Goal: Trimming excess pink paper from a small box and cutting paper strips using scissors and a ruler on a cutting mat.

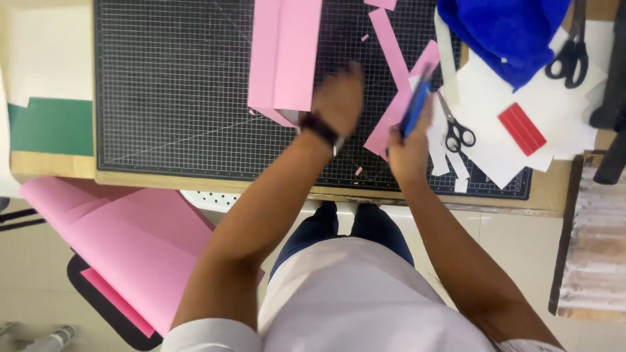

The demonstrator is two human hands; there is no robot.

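1. We take the black cutting mat [169, 98] as landmark.
2. Our left hand [338, 101] — blurred — rests at the folded pink paper's [285, 55] lower corner, mid-mat; we cannot tell its grip.
3. Our right hand [409, 146] clasps a blue utility knife [415, 107] over pink offcuts [401, 107] toward the mat's right side.
4. Scissors [458, 132] lie just right — on white paper [502, 140].

Craft workshop: cutting mat [176, 91], scissors [458, 133], paper scraps [390, 45]
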